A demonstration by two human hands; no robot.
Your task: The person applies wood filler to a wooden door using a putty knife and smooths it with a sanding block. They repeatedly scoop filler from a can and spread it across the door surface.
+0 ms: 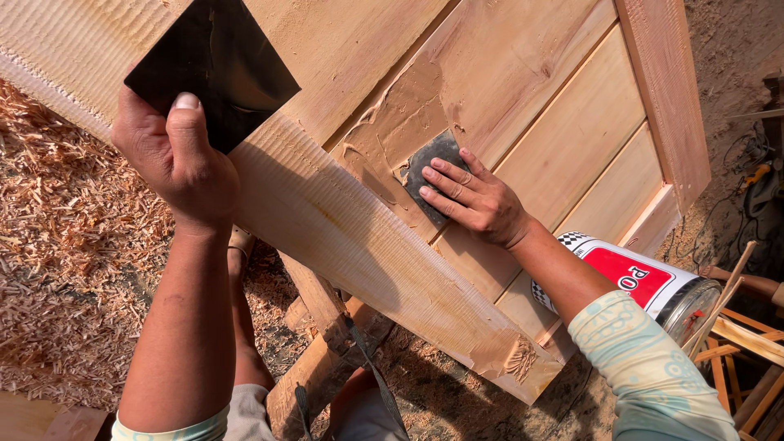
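a: what are the fingers doing?
b: the right hand (478, 200) lies flat, fingers (445, 181) pressing a small dark scraper blade (433, 167) into tan putty (408, 114) smeared on the wooden door (563, 122), near the panel's grooved inner edge. the left hand (175, 159) pinches a dark, glossy square sheet (216, 61) at the door's rough-sawn left edge.
a: and around them?
b: curly wood shavings (65, 245) on the ground, a red-and-white tin can (645, 282) by the door's lower edge.
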